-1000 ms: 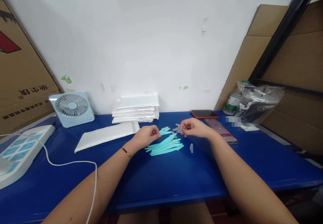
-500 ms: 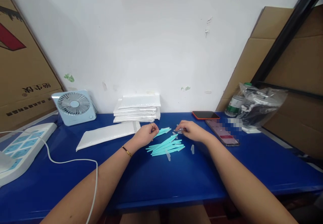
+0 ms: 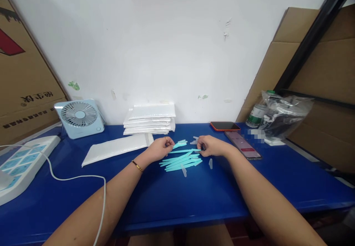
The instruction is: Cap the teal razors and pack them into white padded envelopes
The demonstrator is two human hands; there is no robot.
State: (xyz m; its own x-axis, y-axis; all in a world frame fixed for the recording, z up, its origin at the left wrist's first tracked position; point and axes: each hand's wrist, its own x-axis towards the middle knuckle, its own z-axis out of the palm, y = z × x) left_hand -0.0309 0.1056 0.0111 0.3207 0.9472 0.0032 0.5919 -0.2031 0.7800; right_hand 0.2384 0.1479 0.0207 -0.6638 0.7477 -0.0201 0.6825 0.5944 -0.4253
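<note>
My left hand (image 3: 164,147) is closed, its thumb and fingers pinched round turquoise eyebrow razors. Blade ends of a small bunch (image 3: 181,143) stick out past its fingertips. A single eyebrow razor (image 3: 184,151) spans the gap between both hands. At its blade end, my right hand (image 3: 205,145) is closed in a pinch; whether a clear cap is also in those fingers I cannot make out. Just below the hands lies a loose pile of turquoise razors (image 3: 180,163). Clear blade caps lie around it: one at the front (image 3: 183,170), one to the right (image 3: 210,163), several behind (image 3: 195,139).
White padded mailers (image 3: 149,117) are stacked against the wall, with a single mailer (image 3: 116,148) in front. At left are a blue fan (image 3: 81,117), a power strip (image 3: 30,164) and a white cable (image 3: 74,177). Two phones (image 3: 225,126) and a bagged item (image 3: 285,115) occupy the right.
My right hand has shifted slightly right and down from the clear caps and closed at a razor's blade end. That razor now stretches between the hands. My left hand has stayed nearly still.
</note>
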